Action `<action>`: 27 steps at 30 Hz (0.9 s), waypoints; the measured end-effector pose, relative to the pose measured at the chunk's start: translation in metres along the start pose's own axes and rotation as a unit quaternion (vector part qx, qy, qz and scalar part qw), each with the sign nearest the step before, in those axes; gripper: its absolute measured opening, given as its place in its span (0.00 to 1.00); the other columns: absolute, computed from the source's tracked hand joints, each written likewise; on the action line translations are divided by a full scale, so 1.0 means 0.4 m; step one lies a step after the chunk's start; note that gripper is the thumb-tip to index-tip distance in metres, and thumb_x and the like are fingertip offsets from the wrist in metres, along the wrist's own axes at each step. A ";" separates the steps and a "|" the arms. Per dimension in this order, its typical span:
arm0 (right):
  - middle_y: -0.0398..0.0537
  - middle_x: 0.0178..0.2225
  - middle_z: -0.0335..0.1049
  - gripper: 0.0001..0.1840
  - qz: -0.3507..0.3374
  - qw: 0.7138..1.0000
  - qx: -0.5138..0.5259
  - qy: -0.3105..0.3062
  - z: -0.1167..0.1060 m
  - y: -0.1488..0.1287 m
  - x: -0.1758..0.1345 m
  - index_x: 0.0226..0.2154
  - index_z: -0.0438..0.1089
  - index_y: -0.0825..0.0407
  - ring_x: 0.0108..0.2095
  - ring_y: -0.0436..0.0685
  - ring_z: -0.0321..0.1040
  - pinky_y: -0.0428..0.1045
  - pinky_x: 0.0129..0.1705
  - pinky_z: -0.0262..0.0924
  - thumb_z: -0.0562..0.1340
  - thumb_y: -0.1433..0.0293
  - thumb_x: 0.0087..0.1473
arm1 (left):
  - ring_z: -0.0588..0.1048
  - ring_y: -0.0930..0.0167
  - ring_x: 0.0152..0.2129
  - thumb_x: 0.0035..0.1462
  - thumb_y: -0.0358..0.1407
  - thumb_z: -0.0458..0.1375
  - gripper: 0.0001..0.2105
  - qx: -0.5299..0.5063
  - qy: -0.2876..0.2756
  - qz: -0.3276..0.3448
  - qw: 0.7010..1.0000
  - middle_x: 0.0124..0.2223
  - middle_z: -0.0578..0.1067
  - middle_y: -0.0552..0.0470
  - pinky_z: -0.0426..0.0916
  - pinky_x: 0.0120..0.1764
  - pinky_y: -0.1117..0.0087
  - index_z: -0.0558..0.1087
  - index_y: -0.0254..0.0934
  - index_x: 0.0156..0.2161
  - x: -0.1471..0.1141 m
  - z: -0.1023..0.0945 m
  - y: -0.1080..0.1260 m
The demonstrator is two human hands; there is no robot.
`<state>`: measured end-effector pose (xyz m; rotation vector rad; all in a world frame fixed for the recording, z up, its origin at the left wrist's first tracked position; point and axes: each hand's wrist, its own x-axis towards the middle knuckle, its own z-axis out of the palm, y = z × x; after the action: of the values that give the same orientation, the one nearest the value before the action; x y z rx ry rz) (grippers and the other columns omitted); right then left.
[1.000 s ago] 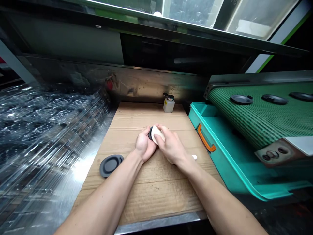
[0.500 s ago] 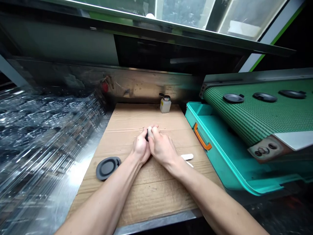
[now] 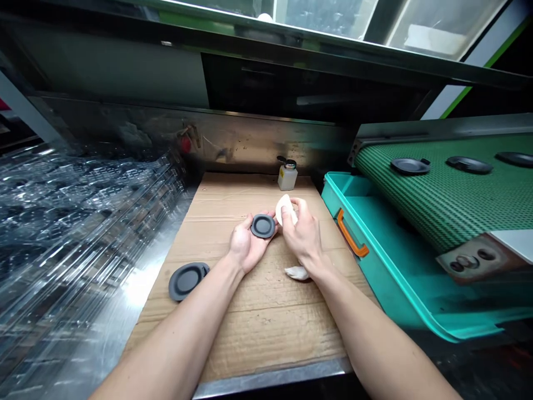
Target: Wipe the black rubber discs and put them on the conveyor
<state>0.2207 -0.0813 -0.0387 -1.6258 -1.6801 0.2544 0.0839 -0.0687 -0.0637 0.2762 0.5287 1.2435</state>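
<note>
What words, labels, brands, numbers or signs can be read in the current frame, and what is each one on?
None can be read.
Yellow label on the small dispenser bottle: too small to read.
Dark grey lid-shaped part in the left hand: no lettering visible.
White pad in the right hand: no lettering visible.

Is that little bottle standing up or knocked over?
Upright. The bottle sits on its base on the cardboard, with its shiny top uppermost.
</note>
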 end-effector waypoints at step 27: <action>0.51 0.45 0.73 0.26 0.072 0.992 -0.102 -0.015 -0.027 0.068 0.059 0.59 0.60 0.43 0.47 0.60 0.69 0.51 0.45 0.59 0.42 0.54 0.65 | 0.76 0.61 0.42 0.64 0.42 0.45 0.18 0.091 -0.035 -0.026 0.995 0.49 0.74 0.32 0.73 0.37 0.64 0.72 0.29 0.43 -0.040 0.025 0.023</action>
<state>0.2509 -0.0589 -0.0395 -1.9074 -1.6571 0.1821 0.0782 -0.0801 -0.0472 0.4549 0.5868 1.1337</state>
